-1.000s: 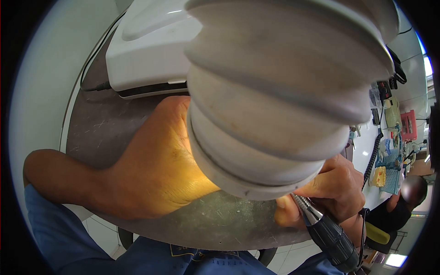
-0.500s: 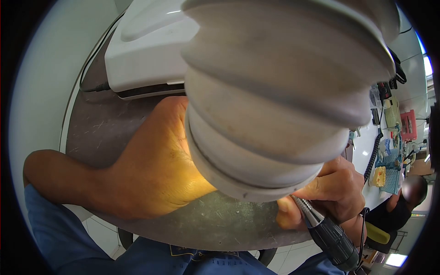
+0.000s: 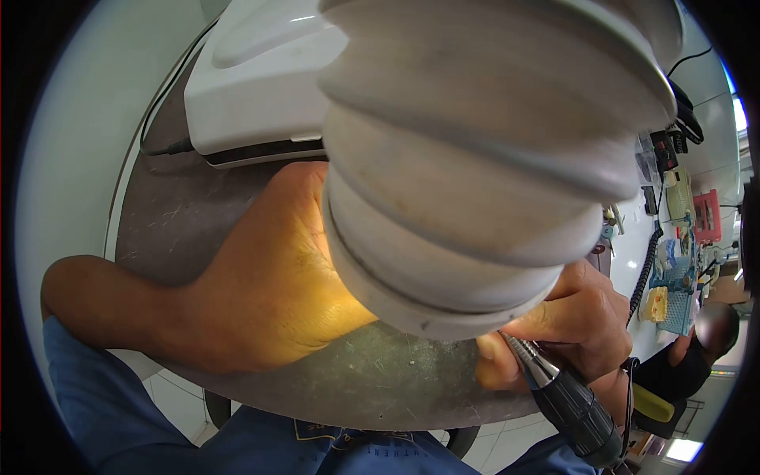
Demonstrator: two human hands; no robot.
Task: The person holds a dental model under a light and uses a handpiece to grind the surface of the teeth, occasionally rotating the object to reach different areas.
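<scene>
A black and metal rotary handpiece (image 3: 574, 408) slants down to the right, its metal nose pointing up and left. My right hand (image 3: 582, 321) is closed around the nose, with the thumb and fingers pressed against it. A large white ribbed hood (image 3: 467, 182) hangs in front of both hands and covers the handpiece's tip. My left hand (image 3: 277, 277) reaches in from the left with yellow light on its back. Its fingers are behind the hood, so whatever they hold or touch is hidden.
A white machine (image 3: 261, 87) with a black cable stands at the back left of the scratched grey bench (image 3: 380, 388). To the right, a white counter carries a blue basket (image 3: 677, 309), a red rack (image 3: 707, 216) and a coiled cord (image 3: 647, 265). Another person (image 3: 681, 360) sits beyond.
The hood and the machine sit slightly shifted in the view. Both hands keep nearly the same pose, and the handpiece stays in my right hand.
</scene>
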